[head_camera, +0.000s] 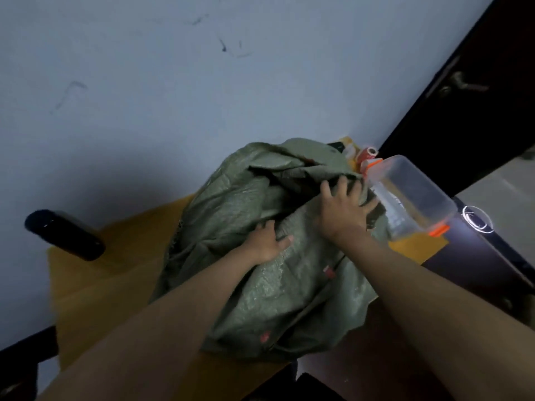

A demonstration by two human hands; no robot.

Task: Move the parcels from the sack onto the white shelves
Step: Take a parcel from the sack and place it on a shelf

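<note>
On the yellow bench (95, 287), against the pale blue wall (173, 82), sits the green woven sack (289, 279), slumped and crumpled, its mouth turned toward the wall. Both hands are on the sack. The left hand (267, 241) rests on the sack's middle, fingers curled into a fold of the cloth and the thumb lying flat along the weave. The right hand (344, 208) is higher, at the sack's upper right, where its fingers (343, 183) bend over the bunched rim and grip it. No parcels show; what is inside the sack is hidden by the folded cloth.

Just right of the sack, touching its upper edge, lies a clear plastic container (417, 198) with orange clips, tipped on its side. Beyond the sack's top, between it and the wall, a red-and-white roll (367, 153) and some yellow packaging poke out. Left of the sack, well apart from it, a dark cylinder (65, 235) lies at the bench edge near the wall. To the far right of the sack stands a dark door (477, 96) with a lever handle.
</note>
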